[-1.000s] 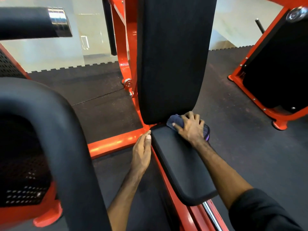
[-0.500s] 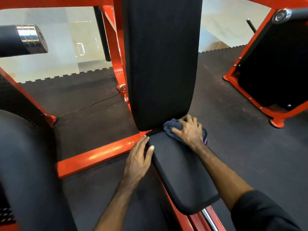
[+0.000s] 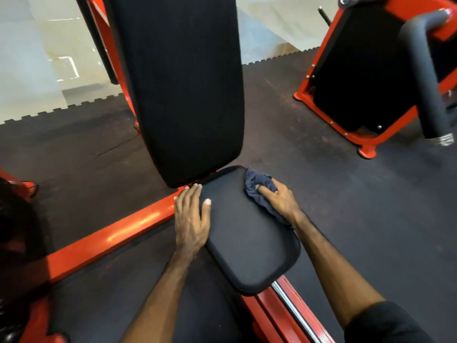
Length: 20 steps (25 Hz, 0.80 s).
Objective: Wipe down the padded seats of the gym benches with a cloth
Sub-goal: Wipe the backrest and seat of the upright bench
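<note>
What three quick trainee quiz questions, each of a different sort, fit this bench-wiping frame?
1. True or false: the right hand holds the cloth.
2. Where does the cloth sit on the seat pad? A) front edge B) far right corner, near the back pad C) centre
3. Fill in: the left hand rests with straight fingers on the seat pad's ____ edge.

Key: 1 true; 2 B; 3 left.

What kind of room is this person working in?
Most likely a gym: an orange-framed machine with a black padded seat and tall back pad, dark rubber floor matting, and a second orange machine nearby.
</note>
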Motion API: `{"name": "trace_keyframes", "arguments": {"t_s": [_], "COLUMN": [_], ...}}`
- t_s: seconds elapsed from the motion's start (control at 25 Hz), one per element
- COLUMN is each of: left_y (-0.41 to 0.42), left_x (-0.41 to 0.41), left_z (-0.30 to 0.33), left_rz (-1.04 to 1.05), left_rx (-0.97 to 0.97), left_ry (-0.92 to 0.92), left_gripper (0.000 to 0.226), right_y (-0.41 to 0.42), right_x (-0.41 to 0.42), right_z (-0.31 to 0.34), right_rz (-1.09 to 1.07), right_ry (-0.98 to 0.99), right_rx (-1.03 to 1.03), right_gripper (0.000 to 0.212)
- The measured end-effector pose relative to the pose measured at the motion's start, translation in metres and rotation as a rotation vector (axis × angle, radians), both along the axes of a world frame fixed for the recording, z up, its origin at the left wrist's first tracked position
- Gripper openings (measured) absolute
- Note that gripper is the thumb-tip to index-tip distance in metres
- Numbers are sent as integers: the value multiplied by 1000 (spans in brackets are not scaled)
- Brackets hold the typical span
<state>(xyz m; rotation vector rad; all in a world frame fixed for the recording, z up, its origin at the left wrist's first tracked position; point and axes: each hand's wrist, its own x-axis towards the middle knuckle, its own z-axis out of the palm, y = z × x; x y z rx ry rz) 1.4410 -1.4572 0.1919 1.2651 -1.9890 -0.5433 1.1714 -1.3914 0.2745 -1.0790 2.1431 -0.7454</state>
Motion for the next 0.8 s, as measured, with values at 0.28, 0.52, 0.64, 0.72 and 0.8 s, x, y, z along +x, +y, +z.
{"name": "trace_keyframes", "arguments": {"t_s": [0.28, 0.52, 0.64, 0.72, 0.8], "left_y": [-1, -8, -3, -1, -2], "left_x": [3, 6, 5, 5, 5], "left_z": [1, 2, 6, 9, 10], "left_rz": [-22, -39, -41, -39, -31], "left_rx": [2, 31, 56, 77, 65], "left_ry": [-186, -182, -165, -141, -134], "left_gripper": [66, 63, 63, 62, 60], "right_y": [10, -44, 13, 55, 86], "right_x": [0, 5, 0, 0, 6], "right_z": [-5, -14, -11, -10, -9], "right_rz": [2, -9, -6, -29, -100], "right_ry": [-15, 9, 22, 13, -8], "right_rx": [11, 36, 27, 9, -77], "right_gripper": [48, 64, 66, 60, 47]}}
